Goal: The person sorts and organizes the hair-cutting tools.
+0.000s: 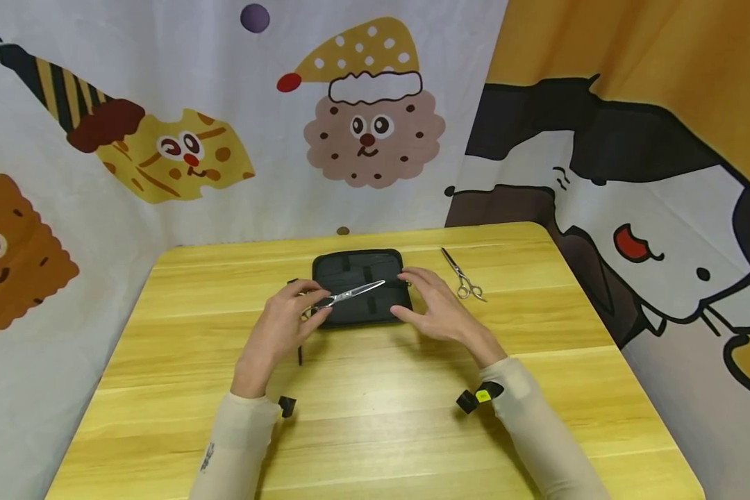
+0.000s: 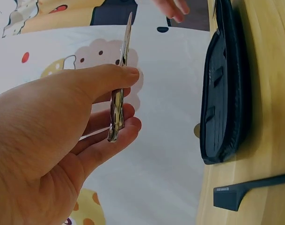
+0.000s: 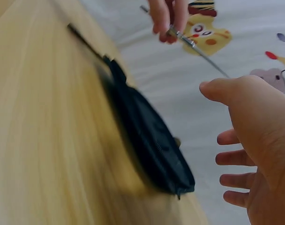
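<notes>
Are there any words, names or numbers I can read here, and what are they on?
No text can be read for sure.
Black long-handled tool: tiny pale print, too small to read.
Left sleeve: dark mark, too blurred to tell if it's writing.
Yellow patch by the right wrist: too small to tell.
Held scissors and black case: none I can make out.

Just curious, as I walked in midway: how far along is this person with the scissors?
Looks done: the black case lies open, its inner loops showing, and a second pair of scissors lies on the table. In hand: the left hand holds scissors above the case; the right hand holds nothing. Likely left: putting the held pair down, though where is unclear.
</notes>
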Demonstrator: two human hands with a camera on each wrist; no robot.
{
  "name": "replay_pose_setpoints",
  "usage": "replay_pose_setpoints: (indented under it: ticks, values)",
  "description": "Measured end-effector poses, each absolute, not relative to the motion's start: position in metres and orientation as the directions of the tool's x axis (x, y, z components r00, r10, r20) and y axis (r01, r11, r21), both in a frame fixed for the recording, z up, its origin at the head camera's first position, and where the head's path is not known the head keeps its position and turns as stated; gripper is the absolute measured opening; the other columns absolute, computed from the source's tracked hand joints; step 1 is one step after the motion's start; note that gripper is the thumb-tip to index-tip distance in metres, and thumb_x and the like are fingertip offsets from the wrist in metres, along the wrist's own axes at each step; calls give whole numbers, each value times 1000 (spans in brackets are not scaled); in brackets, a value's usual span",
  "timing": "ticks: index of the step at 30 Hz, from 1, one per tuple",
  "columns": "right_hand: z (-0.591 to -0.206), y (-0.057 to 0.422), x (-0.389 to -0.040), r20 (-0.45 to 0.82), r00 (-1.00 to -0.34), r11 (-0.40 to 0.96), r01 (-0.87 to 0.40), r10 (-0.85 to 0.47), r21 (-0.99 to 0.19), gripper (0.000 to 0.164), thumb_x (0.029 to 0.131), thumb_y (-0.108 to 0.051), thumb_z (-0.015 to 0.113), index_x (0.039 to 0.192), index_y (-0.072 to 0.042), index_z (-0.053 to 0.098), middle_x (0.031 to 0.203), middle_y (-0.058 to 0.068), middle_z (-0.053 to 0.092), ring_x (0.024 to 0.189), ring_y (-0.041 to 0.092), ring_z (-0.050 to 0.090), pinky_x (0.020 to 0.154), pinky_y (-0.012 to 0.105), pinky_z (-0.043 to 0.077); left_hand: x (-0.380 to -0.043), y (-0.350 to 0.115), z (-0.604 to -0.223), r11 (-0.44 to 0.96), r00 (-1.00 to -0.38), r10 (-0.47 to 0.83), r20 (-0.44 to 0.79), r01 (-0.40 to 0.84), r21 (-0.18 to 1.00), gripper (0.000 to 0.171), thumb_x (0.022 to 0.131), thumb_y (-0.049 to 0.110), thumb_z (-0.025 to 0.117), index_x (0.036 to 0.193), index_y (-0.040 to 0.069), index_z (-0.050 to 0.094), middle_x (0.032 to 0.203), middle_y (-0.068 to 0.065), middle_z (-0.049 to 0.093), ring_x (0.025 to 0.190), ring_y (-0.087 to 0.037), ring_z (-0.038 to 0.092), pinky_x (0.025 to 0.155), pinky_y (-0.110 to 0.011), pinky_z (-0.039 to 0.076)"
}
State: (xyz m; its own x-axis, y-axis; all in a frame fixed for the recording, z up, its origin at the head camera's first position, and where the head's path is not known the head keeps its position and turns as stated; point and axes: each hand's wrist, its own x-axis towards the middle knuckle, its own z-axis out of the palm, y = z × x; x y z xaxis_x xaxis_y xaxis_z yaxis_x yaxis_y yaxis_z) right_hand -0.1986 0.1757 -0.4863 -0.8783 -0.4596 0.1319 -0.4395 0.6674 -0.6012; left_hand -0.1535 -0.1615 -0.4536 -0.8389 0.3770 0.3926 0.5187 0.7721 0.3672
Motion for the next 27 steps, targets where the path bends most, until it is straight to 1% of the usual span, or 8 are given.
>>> replay_pose_setpoints:
  ticks: [5,10,19,23,27]
  values:
    - [-496,179,-208,107,-868,718,-465,-485,-518,80,107,-55,72,169,-8,51,180,19,43,169,44,37,139,70,30,-157,-166,-456,772,-843,373,388,514,374,30,102,19,87,128,3,85,131,-20,78,102,-32,80,84,-45,70]
    - [-502,178,-215,83,-860,746,-482,-504,-460,81,108,-56,71,169,-6,51,179,22,43,168,46,39,139,69,32,-160,-171,-458,766,-846,369,386,512,388,31,101,16,87,128,1,84,131,-22,77,102,-33,79,84,-47,70]
    - [-513,175,-223,43,-846,771,-503,-531,-391,84,108,-59,69,170,-7,49,180,24,39,170,49,34,141,68,29,-166,-181,-459,778,-865,368,341,487,397,33,104,18,84,132,0,83,133,-21,76,97,-32,78,81,-46,69]
    - [-519,173,-225,29,-843,777,-508,-537,-372,83,108,-59,68,171,-10,48,183,23,36,172,49,31,141,68,28,-169,-184,-460,786,-872,362,329,476,395,32,104,18,84,131,1,83,131,-21,77,99,-34,79,84,-48,69]
    - [-522,172,-227,30,-822,767,-542,-568,-342,82,108,-58,69,171,-9,49,185,21,31,173,47,28,141,69,28,-172,-187,-461,789,-875,364,321,472,392,32,104,17,85,131,0,83,130,-22,77,100,-36,79,86,-50,69]
